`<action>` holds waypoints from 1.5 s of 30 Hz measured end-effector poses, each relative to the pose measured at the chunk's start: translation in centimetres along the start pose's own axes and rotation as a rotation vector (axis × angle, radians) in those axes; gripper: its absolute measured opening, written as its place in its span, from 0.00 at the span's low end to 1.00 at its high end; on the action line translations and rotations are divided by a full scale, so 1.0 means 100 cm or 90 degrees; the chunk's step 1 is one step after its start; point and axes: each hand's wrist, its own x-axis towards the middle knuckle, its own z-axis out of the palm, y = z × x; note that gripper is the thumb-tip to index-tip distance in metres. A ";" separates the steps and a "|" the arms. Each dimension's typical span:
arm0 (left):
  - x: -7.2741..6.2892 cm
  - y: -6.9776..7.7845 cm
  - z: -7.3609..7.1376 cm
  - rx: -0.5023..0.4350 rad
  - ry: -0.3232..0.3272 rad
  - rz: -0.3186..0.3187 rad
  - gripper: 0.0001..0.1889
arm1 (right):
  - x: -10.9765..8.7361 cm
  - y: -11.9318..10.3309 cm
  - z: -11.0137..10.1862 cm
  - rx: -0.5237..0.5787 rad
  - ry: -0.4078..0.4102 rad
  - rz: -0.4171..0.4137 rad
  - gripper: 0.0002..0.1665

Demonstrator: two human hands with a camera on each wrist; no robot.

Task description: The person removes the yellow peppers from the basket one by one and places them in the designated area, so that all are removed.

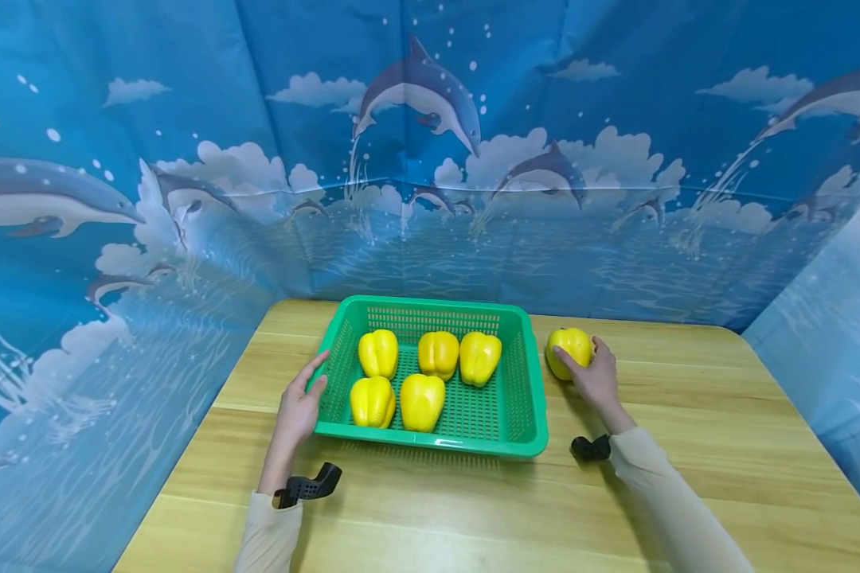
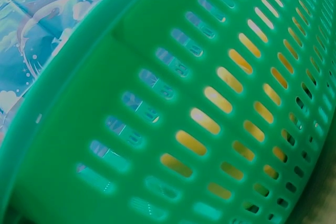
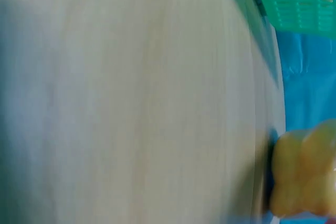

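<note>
A green plastic basket [image 1: 466,442] with slotted walls stands on the wooden table, and several yellow bell peppers [image 1: 423,402] lie in it, mostly toward its left and middle. My left hand [image 1: 299,407] rests against the basket's left side, fingers extended and tips right at the rim. The left wrist view is filled by the slotted wall [image 2: 131,182], with yellow showing through the slots. To the right of the basket my right hand [image 1: 596,378] grips another yellow bell pepper [image 1: 572,346], its thumb across the near side. That pepper [image 3: 302,174] appears at the right wrist view's lower right edge.
The wooden table [image 1: 416,517] reaches back to a blue curtain [image 1: 430,247] printed with dolphins and clouds, which also hangs along both sides. Each wrist wears a black camera mount, one on the left [image 1: 311,485] and one on the right [image 1: 590,448].
</note>
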 end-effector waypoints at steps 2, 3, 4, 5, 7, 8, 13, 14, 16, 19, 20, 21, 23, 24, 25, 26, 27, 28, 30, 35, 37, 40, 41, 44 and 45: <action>0.000 0.000 0.000 0.001 0.001 0.001 0.23 | -0.002 0.000 0.001 0.007 0.025 -0.008 0.57; 0.000 -0.001 0.000 0.000 0.003 0.002 0.23 | -0.003 -0.001 0.002 0.011 0.043 -0.013 0.56; 0.000 -0.001 0.000 0.001 0.002 0.005 0.23 | -0.004 -0.002 0.002 0.017 0.065 -0.022 0.54; 0.000 -0.001 0.000 0.002 0.003 0.005 0.23 | -0.004 -0.003 0.002 0.021 0.088 -0.034 0.53; 0.000 -0.001 0.001 0.004 0.002 0.008 0.23 | -0.005 -0.005 0.003 0.032 0.133 -0.063 0.48; 0.000 -0.001 0.000 0.004 0.001 0.011 0.23 | -0.006 -0.007 0.003 0.039 0.152 -0.077 0.46; 0.001 -0.001 0.000 0.003 0.001 0.014 0.23 | -0.013 -0.026 0.001 0.094 0.197 -0.142 0.39; 0.001 -0.001 0.000 0.004 0.001 0.015 0.23 | -0.015 -0.031 0.000 0.108 0.195 -0.153 0.37; 0.000 -0.001 0.000 0.005 -0.001 0.014 0.23 | -0.019 -0.042 0.000 0.125 0.188 -0.181 0.35; 0.000 -0.002 -0.001 0.006 -0.002 0.011 0.23 | -0.025 -0.058 0.001 0.145 0.171 -0.222 0.30; 0.000 -0.002 -0.001 0.006 -0.002 0.011 0.23 | -0.026 -0.063 0.002 0.152 0.163 -0.235 0.29; 0.000 -0.002 -0.001 0.005 -0.001 0.010 0.23 | -0.028 -0.068 0.002 0.157 0.154 -0.246 0.28; 0.000 -0.002 0.000 0.003 0.001 0.012 0.23 | -0.031 -0.077 0.003 0.172 0.134 -0.259 0.26; 0.001 -0.002 0.000 0.002 0.002 0.015 0.23 | -0.032 -0.081 0.003 0.178 0.124 -0.263 0.26; 0.001 -0.002 0.000 0.002 0.002 0.017 0.23 | -0.033 -0.085 0.004 0.185 0.113 -0.264 0.26; 0.001 -0.002 0.000 0.001 0.003 0.018 0.23 | -0.034 -0.089 0.004 0.190 0.103 -0.264 0.25; 0.001 -0.002 0.000 0.000 0.003 0.020 0.23 | -0.035 -0.093 0.004 0.192 0.092 -0.262 0.25; 0.001 -0.002 0.000 -0.001 0.003 0.019 0.23 | -0.036 -0.097 0.005 0.194 0.080 -0.260 0.25; 0.001 -0.002 0.000 -0.002 0.003 0.019 0.23 | -0.037 -0.103 0.005 0.199 0.050 -0.263 0.25; 0.001 -0.001 0.001 0.002 0.005 0.013 0.23 | -0.038 -0.113 0.004 0.167 -0.017 -0.284 0.23; 0.001 -0.001 0.001 0.005 0.005 0.012 0.23 | -0.038 -0.116 0.002 0.145 -0.040 -0.287 0.23; 0.000 -0.001 0.001 0.010 0.007 0.012 0.23 | -0.038 -0.121 -0.001 0.117 -0.077 -0.288 0.24; 0.000 -0.001 0.001 0.012 0.008 0.014 0.23 | -0.037 -0.123 -0.002 0.111 -0.091 -0.288 0.24; 0.000 -0.001 0.001 0.012 0.011 0.016 0.23 | -0.037 -0.130 -0.004 0.099 -0.131 -0.286 0.24; 0.001 -0.001 0.001 0.014 0.012 0.018 0.23 | -0.037 -0.133 -0.004 0.093 -0.144 -0.283 0.24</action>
